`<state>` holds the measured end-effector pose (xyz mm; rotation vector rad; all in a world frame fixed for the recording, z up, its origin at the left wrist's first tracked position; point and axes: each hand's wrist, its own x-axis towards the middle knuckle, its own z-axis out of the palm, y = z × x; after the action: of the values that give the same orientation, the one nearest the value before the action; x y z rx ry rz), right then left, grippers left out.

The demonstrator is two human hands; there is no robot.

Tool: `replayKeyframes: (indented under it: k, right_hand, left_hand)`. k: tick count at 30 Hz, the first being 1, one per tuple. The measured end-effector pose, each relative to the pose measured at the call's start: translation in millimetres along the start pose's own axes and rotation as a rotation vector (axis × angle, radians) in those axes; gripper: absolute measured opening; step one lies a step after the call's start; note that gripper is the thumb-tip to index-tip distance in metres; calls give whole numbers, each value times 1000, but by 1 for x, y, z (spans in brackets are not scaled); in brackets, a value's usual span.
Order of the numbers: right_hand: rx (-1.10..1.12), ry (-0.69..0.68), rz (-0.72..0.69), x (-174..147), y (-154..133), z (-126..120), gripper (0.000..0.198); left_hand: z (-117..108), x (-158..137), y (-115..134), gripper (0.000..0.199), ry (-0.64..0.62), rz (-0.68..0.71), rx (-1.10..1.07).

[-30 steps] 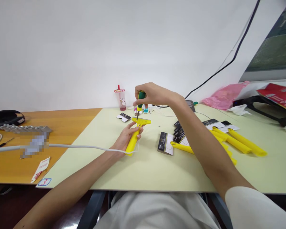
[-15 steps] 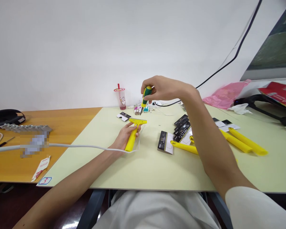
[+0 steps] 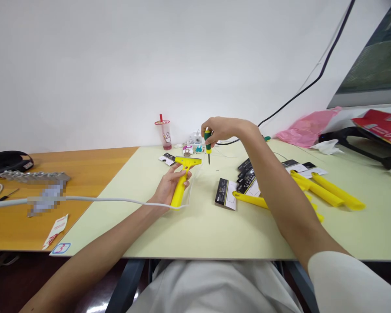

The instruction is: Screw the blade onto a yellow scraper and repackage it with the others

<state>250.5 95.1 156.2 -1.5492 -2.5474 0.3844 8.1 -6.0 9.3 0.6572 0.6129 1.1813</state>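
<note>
Leftmost I see the headset, then the cup. The left hand has its fingers wrapped around the scraper, over the table. Right of that, the right hand pinches the screwdriver, tip down, apart from the scraper. Cards and the bag lie further right.

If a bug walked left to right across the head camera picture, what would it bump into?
Black curved thing, red-and-white paper strip, drink cup, yellow scraper, screwdriver, pink bag.
</note>
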Motion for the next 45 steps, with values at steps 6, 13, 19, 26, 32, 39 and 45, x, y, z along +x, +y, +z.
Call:
replayKeyframes:
  k: [6, 13, 19, 26, 32, 39, 45]
  right_hand:
    - [7, -73, 41, 10, 6, 7, 23]
    - [-6, -121, 79, 14, 11, 11, 23]
    - [21, -154, 105, 15, 13, 13, 23]
    - [26, -173, 145, 18, 17, 14, 23]
    - [9, -171, 157, 15, 15, 13, 20]
    - [-42, -53, 111, -3, 9, -4, 22]
    - [-13, 82, 2, -32, -7, -22, 26]
  left_hand:
    - [2, -3, 0, 56, -8, 8, 3]
    - [2, -3, -1, 57, -18, 0, 2]
    - [2, -3, -1, 57, -33, 4, 3]
    - [0, -2, -1, 57, -41, 2, -8]
    - [1, -2, -1, 56, -42, 0, -7]
    - [0, -1, -1, 51, -30, -8, -13]
    - [-2, 1, -1, 45, -11, -33, -25]
